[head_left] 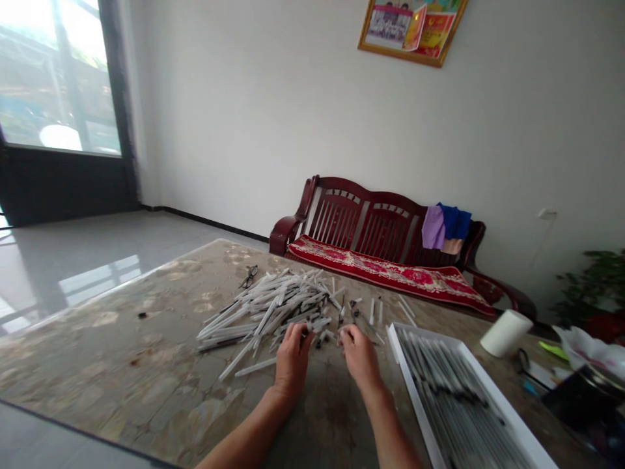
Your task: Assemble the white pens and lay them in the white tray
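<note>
My left hand (291, 357) is closed in a pinch at the near edge of a heap of slim white and grey sticks (273, 303). Something small and pale shows at its fingertips, too blurred to name. A short gap to the right, my right hand (360, 357) is also pinched, and what its fingers hold is too small to make out. Small dark and pale pieces (322, 337) lie between the hands. Right of my right hand stands a white open box (415, 404), filled with rows of slim grey sticks with dark parts (454, 371).
Black-framed glasses (249, 277) lie behind the heap on the stone-patterned table (166, 365). A white roll (505, 332) and a dark container (581, 394) are at the right. Beyond the table is a red wooden bench (366, 215) with cloths (446, 228) over its back.
</note>
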Motion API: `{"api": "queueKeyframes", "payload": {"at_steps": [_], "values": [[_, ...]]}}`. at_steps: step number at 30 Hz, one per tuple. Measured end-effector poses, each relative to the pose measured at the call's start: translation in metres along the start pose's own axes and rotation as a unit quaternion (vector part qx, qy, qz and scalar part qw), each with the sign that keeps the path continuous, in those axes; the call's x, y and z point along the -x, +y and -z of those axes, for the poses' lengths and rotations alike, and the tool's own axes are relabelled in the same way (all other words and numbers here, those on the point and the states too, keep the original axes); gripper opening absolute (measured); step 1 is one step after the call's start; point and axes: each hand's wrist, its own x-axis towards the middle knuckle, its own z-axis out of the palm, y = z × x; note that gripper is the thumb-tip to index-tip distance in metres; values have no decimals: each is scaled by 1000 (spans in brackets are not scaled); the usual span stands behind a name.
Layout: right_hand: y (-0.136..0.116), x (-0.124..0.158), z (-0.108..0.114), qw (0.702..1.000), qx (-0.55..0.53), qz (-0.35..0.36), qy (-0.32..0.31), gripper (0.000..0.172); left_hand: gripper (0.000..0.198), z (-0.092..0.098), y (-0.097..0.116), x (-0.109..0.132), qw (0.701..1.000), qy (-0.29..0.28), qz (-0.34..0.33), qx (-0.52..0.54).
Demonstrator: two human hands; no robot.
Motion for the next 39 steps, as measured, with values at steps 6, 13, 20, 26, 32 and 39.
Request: {"api": "queueKeyframes", "payload": {"at_steps": [6,13,20,26,32,39], "values": [[0,-31,-18,937,324,117,-57,27,25,-8,-3,-3,976,6,143,163],[9,-25,-22,959,252,125,-40,37,50,-9,-1,-12,912,19,258,319],[20,-4,-15,942,-312,-91,91,37,49,-8,4,-13,886,12,297,355],[8,9,-23,922,-374,-93,47,42,47,-9,5,-12,887,-5,295,355],[5,7,-23,930,-358,-73,30,38,44,-9,3,-11,882,-18,296,366],[3,11,-20,914,-384,-130,11,38,41,-10,4,-8,896,-19,260,360]]}}
